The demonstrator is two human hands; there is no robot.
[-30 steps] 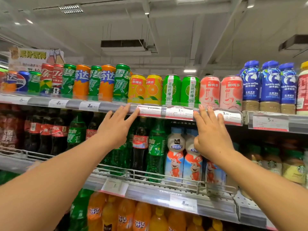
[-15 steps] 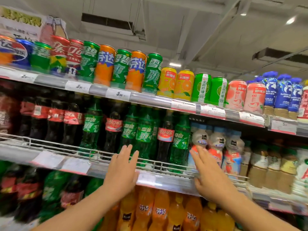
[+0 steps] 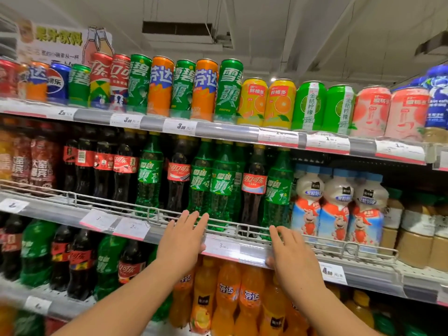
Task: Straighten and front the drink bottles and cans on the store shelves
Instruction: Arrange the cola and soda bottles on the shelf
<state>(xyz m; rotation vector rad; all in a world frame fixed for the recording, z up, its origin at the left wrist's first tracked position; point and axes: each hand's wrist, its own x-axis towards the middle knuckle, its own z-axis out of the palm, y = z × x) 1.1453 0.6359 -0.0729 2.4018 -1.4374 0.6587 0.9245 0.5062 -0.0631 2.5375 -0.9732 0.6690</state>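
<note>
Head view: two hands [image 3: 180, 241], seven green cans [image 3: 229, 90].

Cans [image 3: 206, 89] on top shelf [image 3: 228, 133], soda bottles [image 3: 201, 180] on shelf below, milk bottles [image 3: 337, 204] to their right

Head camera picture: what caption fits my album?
Both open hands reach the wire rail before soda bottles.

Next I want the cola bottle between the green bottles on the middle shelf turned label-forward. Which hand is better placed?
Probably the right hand. It rests on the wire rail almost directly below that cola bottle, fingers open. The left hand sits further left, under the green bottles, so it would have to cross over.
</note>
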